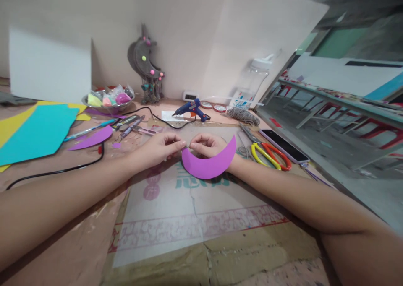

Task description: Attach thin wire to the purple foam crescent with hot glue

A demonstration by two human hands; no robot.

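Note:
A purple crescent (pixel 208 167), cut from paper or thin foam sheet, hangs above the cardboard sheet (pixel 163 219) with its curve downward. My left hand (pixel 166 148) pinches the crescent's left tip between thumb and fingers. Close to that same tip, my right hand (pixel 208 144) has its thumb and index finger pressed together. Something small and dark shows between the two sets of fingertips, too tiny to name. Part of my right hand and wrist lies behind the crescent. Thin grey twine (pixel 244 147) lies loosely on the cardboard beside my right hand.
Scissors (pixel 270 155) and a phone (pixel 283 145) lie at right. Behind stand a glue gun (pixel 192 110), a water bottle (pixel 253 82) and a grey moon ornament (pixel 143 61). At left are coloured sheets (pixel 37 131), a purple offcut (pixel 91 138), a black cable (pixel 56 168) and a bowl (pixel 108 107).

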